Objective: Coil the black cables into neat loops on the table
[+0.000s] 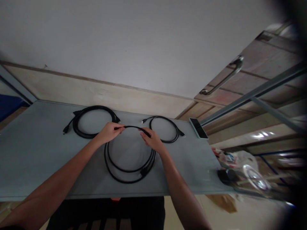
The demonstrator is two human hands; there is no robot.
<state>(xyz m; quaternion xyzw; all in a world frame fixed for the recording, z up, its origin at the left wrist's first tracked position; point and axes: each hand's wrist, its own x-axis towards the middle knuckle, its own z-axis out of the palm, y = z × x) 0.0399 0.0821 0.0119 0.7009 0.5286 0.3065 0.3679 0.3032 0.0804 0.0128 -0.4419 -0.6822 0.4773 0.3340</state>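
A black cable (129, 182) lies in loose loops at the middle of the grey table, its upper stretch lifted between my two hands. My left hand (111, 131) pinches it at the upper left of the loop. On the other side, my right hand (151, 139) has its fingers closed round the same cable. One connector (143, 172) of this cable rests at the lower right of the loops. Behind my left hand lies a thicker coiled black cable (76, 126), with plugs at its ends. To the right of my right hand is a smaller coiled black cable (177, 129).
The grey table (43, 153) stands against a wall with a beige lower band (96, 88). A phone (198, 128) lies near its right edge. Beyond are a metal frame rail (251, 91), a door handle (225, 78), plastic bags (244, 159) and a blurred dark-and-clear object (226, 176).
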